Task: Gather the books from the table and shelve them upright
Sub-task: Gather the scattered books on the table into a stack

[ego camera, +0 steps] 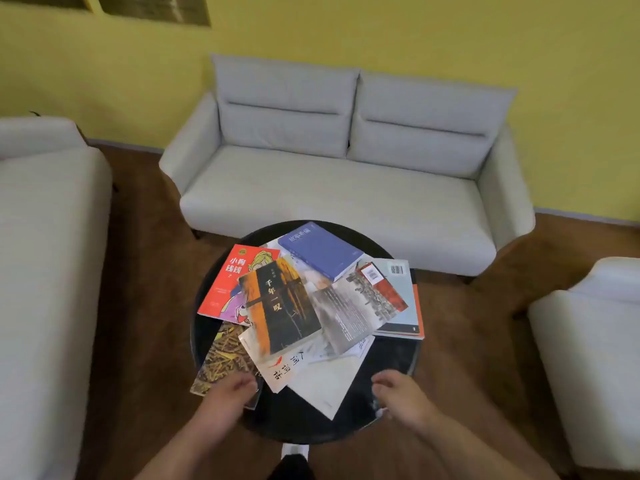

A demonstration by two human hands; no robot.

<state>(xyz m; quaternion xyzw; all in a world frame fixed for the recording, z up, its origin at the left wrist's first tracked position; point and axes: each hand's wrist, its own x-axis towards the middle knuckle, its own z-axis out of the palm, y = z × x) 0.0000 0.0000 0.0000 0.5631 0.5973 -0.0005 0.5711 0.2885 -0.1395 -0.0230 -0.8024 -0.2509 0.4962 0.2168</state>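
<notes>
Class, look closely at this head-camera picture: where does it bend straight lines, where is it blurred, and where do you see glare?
Head view: the wide lens bows the sofa and the wall edge; both hands are smeared by motion blur; the glossy black table shows soft pale reflections near the right hand; the book covers stay fairly legible under even indoor light.

A single wide-angle view comes from the person's head, looking forward and steeply down. It sits close above the round black table (391, 344) strewn with overlapping paperback books (280, 306), which fills the lower middle. Both bare forearms enter from the near edge, the left hand (228, 393) and right hand (401, 393) at the table's near side. The view faces the pale grey two-seat sofa (339, 188) against the far yellow wall (519, 39); its straight lines bow toward the edges.
</notes>
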